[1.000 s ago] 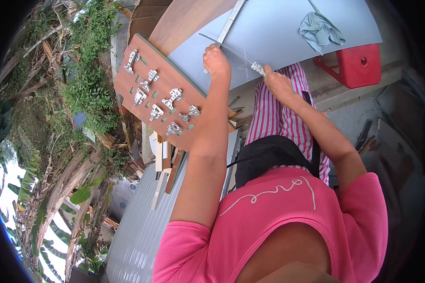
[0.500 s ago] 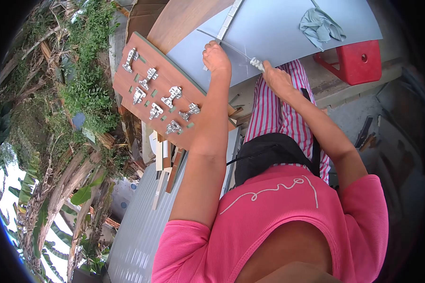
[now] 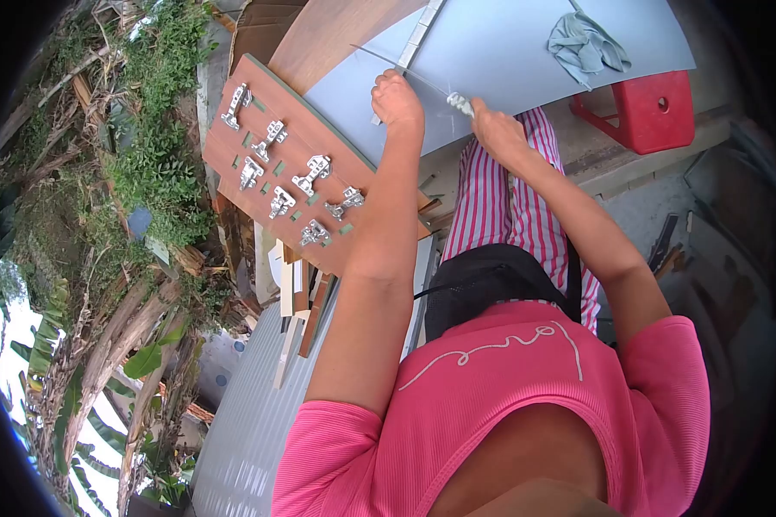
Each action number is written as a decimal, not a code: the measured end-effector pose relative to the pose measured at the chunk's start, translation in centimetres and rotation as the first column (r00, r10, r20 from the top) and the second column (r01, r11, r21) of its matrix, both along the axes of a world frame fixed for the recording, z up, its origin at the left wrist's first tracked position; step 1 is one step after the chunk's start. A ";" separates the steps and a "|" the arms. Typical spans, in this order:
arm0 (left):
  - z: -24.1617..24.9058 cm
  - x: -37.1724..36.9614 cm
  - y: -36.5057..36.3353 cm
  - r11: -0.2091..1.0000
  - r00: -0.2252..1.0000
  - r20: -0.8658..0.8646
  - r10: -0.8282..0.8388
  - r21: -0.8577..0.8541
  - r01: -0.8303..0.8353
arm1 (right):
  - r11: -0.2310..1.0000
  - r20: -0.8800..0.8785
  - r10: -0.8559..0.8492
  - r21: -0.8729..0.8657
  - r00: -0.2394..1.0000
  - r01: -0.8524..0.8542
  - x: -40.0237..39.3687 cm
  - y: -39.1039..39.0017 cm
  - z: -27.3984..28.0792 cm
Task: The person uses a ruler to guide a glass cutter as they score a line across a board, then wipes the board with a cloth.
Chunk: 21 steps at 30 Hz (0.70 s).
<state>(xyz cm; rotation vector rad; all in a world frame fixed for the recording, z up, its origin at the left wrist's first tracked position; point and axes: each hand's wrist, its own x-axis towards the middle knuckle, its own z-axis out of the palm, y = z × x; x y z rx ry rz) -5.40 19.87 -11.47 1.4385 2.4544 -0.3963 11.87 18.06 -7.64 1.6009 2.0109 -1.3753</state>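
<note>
- Left hand (image 3: pixel 397 99): fingers curled in tight on a narrow metal strip (image 3: pixel 419 36), near its lower end; a short bit of the end shows past the fist. Finger placement underneath hidden.
- Right hand (image 3: pixel 500 135): grasping a saw-like tool (image 3: pixel 459 103) by its pale, wrapped-looking handle. Teeth too small to make out.
- Tool's thin blade lies slantwise across the strip, just beyond the left fist, its tip pointing away to the left. Whether blade bears on metal: cannot tell.
- Strip and tool both over a pale blue-grey sheet (image 3: pixel 509 65) with a curved edge.
- Crumpled grey-green cloth (image 3: pixel 586 49) on the sheet, well to the right of both hands.
- Red plastic stool (image 3: pixel 664 112) at the sheet's right-hand near edge.
- Left of the left forearm: brown wood-grain board (image 3: pixel 224 145), tilted in view, bearing seven metal hinges (image 3: pixel 312 175) among small green rectangles.
- Wooden strips (image 3: pixel 317 314) below that board, by a ribbed pale panel (image 3: pixel 250 422).
- Far left: shrubs (image 3: pixel 168 129) and dry stalks.
</note>
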 end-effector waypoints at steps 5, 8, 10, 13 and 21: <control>0.1 0.0 0.0 0.999 1.000 -0.003 -0.002 0.033 0.002 | 0.996 -0.086 0.021 0.092 0.996 -0.013 -5.6 3.7 -2.1; 0.2 0.0 0.0 1.000 1.000 0.019 -0.004 0.028 0.003 | 0.999 -0.026 0.032 0.032 0.999 -0.031 -1.2 1.2 -1.2; 0.1 0.1 0.4 0.999 1.000 0.009 0.018 0.031 -0.018 | 0.999 0.003 0.051 0.006 0.999 -0.051 2.0 -0.6 -0.6; 0.4 0.4 -0.2 1.000 1.000 -0.002 0.012 0.017 -0.012 | 1.000 -0.006 0.031 0.002 0.999 -0.031 2.4 -0.9 -0.5; 0.0 0.6 -0.5 0.999 1.000 -0.025 0.018 0.038 -0.017 | 0.993 -0.093 0.090 0.081 0.992 -0.083 -1.1 2.4 -1.6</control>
